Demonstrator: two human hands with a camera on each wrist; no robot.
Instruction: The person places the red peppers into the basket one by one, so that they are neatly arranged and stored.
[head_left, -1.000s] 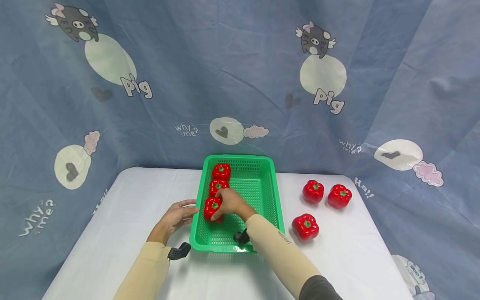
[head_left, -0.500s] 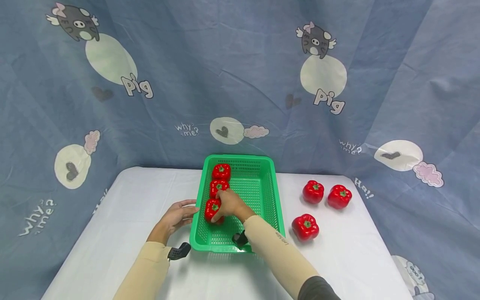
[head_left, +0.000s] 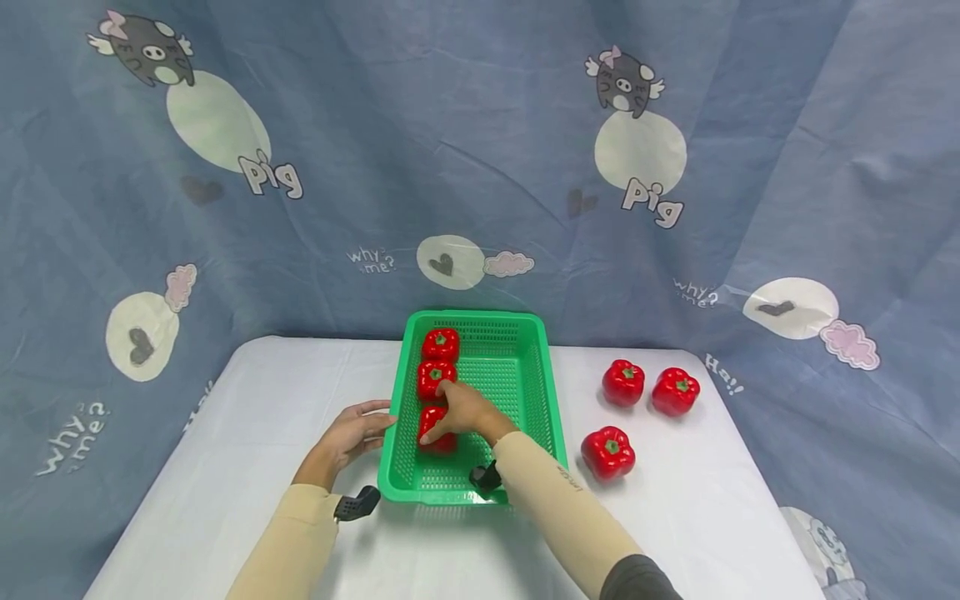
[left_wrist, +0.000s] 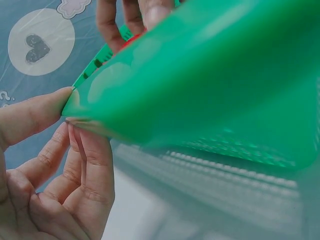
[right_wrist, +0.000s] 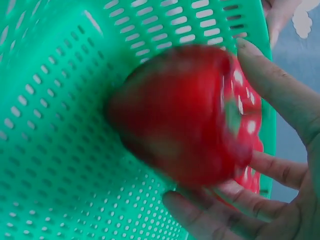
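A green plastic basket [head_left: 552,400] stands on the table, with red bell peppers along its left side. My left hand [head_left: 358,433] pinches its left rim, thumb above and fingers beneath, as the left wrist view shows. Inside the basket, my right hand [head_left: 468,412] is spread over the nearest bell pepper [head_left: 438,442]. In the right wrist view that pepper [right_wrist: 170,115] is blurred and tilted, stem end toward the palm. The thumb lies by its edge and the fingers are loosely bent beside it. Two more bell peppers, a middle one [head_left: 433,379] and a far one [head_left: 440,343], sit behind.
Three red bell peppers lie on the white table right of the basket: a near one [head_left: 608,453], one behind it [head_left: 623,383] and one at the far right [head_left: 675,392]. A blue printed curtain [head_left: 480,192] hangs behind the table.
The nearest bell pepper in the basket has tipped and shifted slightly right and toward me under my right hand. My left hand has stayed at the rim.
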